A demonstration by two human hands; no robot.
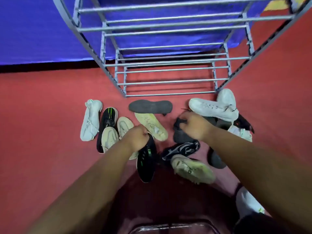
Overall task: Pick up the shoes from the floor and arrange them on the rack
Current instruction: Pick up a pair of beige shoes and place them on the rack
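Observation:
Several shoes lie scattered on the red floor (42, 115) in front of a grey metal rack (168, 65) whose bars carry nothing. My left hand (137, 138) grips the heel end of a black shoe with green marks (146, 163), which hangs toe down toward me. My right hand (194, 125) curls round the collar of a dark grey shoe (179, 134) in the pile. A matching black and green shoe (108, 120) lies at the left, between white shoes. A dark grey shoe lies sole up (150, 106) just before the rack.
A white high-top pair (217, 107) sits at the rack's right foot. Cream shoes (152, 125) and a spiked pale shoe (192, 168) lie around my hands. A blue sheet (42, 31) hangs behind the rack. Red floor stretches left and right of the pile.

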